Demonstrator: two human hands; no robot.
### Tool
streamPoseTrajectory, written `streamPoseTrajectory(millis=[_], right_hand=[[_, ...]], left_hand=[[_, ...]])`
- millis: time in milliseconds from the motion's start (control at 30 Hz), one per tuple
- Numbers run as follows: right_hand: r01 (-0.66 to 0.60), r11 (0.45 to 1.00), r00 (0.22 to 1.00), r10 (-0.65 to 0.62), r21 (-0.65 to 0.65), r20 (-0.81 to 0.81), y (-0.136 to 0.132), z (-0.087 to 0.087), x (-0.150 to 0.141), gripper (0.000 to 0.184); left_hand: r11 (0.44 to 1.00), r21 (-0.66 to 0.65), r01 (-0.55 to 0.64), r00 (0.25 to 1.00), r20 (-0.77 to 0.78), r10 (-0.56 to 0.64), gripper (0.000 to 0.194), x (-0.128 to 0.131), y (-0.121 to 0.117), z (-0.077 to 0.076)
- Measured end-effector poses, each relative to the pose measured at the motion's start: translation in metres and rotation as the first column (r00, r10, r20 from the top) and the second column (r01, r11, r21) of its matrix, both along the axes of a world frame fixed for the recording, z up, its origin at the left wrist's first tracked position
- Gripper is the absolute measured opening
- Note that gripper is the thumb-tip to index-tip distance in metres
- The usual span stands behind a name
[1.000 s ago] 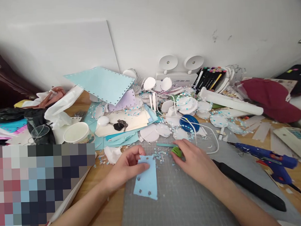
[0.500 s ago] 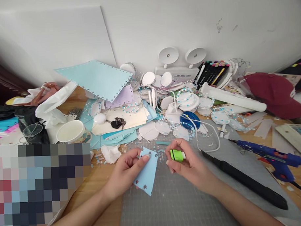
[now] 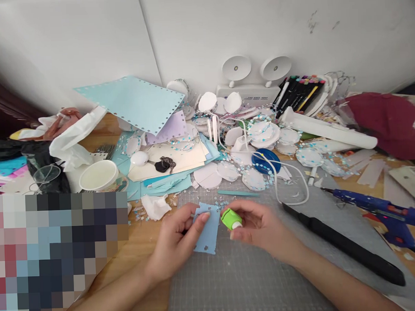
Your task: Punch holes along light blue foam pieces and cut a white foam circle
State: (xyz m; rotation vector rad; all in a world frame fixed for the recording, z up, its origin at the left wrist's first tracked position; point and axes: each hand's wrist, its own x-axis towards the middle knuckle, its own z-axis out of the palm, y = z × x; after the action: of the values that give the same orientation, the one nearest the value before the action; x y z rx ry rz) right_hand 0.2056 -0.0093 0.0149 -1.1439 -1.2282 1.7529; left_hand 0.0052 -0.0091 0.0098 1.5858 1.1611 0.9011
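From where I stand, the person's left hand (image 3: 178,240) pinches a strip of blue paper (image 3: 212,232) between thumb and fingers, above the gray mat (image 3: 232,281). The right hand (image 3: 259,221) grips a small green punch (image 3: 230,217) just beside the paper's right edge; whether they touch, I can't tell. Teal tweezers (image 3: 238,193) lie behind, and a blue glue gun (image 3: 376,206) lies off to the right.

"Can you read anything from there?"
"Nothing I can read. I see dark print on the white box (image 3: 251,91), right under the round lamps (image 3: 236,69), but it's too small for me."
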Motion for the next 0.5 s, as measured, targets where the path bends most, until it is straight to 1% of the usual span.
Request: streamPoseTrajectory(millis=[67,167,233,333,500], right_hand=[[-0.008,1.000,1.000,0.008,0.006,-0.007,-0.0018,-0.0026,-0.0021,0.039],[0.013,1.000,1.000,-0.013,-0.002,-0.022,-0.0039,-0.0062,-0.0036,0.038],[0.026,1.000,0.999,-0.026,-0.010,-0.033,-0.0038,-0.0074,-0.0037,0.038],[0.006,1.000,0.998,-0.007,-0.014,-0.057,-0.0023,-0.0068,-0.0030,0.036],[-0.015,0.999,0.997,0.013,-0.029,-0.081,-0.0014,-0.0031,-0.0032,0.034]], left_hand=[[0.993,0.122,0.002,0.998,-0.058,0.005,0.028,0.0000,-0.0008,-0.0010],[0.978,0.208,0.031,0.995,-0.102,-0.010,0.027,-0.0006,-0.0018,-0.0030],[0.971,0.235,0.046,0.993,-0.119,-0.018,0.025,-0.0010,-0.0025,-0.0042],[0.963,0.265,0.045,0.992,-0.128,-0.011,0.024,-0.0010,-0.0032,-0.0050],[0.964,0.263,0.027,0.994,-0.108,0.001,0.024,0.0000,-0.0031,-0.0051]])
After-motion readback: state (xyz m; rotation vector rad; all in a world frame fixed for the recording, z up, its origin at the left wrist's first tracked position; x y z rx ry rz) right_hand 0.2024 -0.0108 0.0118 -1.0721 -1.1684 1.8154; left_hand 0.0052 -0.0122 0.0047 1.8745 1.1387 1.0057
